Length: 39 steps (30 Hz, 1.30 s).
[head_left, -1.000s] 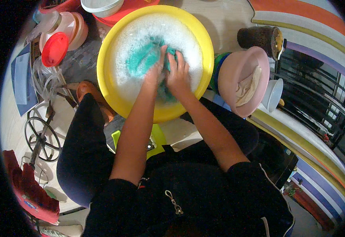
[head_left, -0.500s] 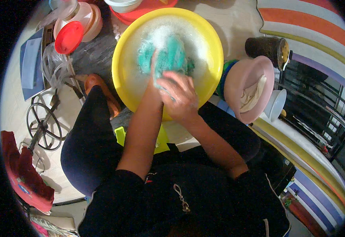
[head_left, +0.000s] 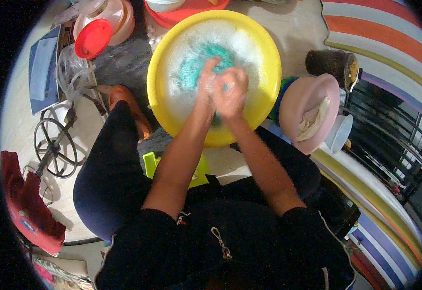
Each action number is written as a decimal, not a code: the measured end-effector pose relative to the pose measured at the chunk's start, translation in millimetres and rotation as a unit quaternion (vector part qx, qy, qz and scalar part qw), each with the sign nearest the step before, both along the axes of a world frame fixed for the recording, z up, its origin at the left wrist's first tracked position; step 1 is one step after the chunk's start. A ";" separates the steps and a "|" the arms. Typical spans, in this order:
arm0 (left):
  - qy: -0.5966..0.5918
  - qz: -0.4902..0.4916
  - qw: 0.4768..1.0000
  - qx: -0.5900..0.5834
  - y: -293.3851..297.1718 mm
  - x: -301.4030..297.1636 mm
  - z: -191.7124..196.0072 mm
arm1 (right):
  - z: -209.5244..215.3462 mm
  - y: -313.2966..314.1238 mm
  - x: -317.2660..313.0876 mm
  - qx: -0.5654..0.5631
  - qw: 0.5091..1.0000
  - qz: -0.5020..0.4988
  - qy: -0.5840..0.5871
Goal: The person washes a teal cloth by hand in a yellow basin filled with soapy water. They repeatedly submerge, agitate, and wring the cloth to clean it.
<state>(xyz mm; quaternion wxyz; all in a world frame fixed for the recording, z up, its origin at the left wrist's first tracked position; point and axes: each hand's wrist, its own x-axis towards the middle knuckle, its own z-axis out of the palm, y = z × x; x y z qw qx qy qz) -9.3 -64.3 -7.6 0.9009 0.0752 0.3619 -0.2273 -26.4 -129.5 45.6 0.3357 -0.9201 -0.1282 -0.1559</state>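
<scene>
Pale floor (head_left: 293, 31), yellow basin (head_left: 272, 67): green cloth (head_left: 191, 71) seemingly being rubbed.
Left hand (head_left: 207, 82) part-extended, right hand (head_left: 234, 91) curled, grips too blurred to tell; further rubbing needs firmness.

Fair indoor light, fingers (head_left: 240, 78) motion-blurred, glare on dark glossy surface (head_left: 390, 126) right of them, fisheye bending, black corners beyond

Pale floor (head_left: 288, 24) shows at 1 o'clock and again toward 9. Between 10 and 11 lies a dark, streaked slab (head_left: 121, 63). A striped mat (head_left: 375, 29) spreads at 2, with more stripes at 4. At 3, light glints off a glossy black surface (head_left: 382, 108), lined with bar-like shapes.
</scene>
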 end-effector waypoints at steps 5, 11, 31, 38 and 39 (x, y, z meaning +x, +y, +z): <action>-0.020 0.027 0.995 0.090 -15.1 -2.1 36.7 | 4.8 -41.3 25.7 -0.022 0.930 -0.216 0.297; -0.078 0.104 0.991 0.043 -38.8 -21.7 17.9 | 30.4 -47.1 22.1 -0.186 0.968 0.061 0.154; -0.063 0.164 0.974 -0.144 -5.1 -16.6 15.3 | 89.6 -5.4 -33.2 -0.082 0.956 0.051 0.276; 0.004 0.082 0.990 0.110 -29.1 -24.5 -14.2 | 31.2 -5.7 -6.7 -0.080 0.975 -0.001 0.208; 0.020 0.079 0.981 0.173 -45.9 -22.5 -41.5 | 36.3 -0.7 13.6 -0.135 0.948 -0.075 0.278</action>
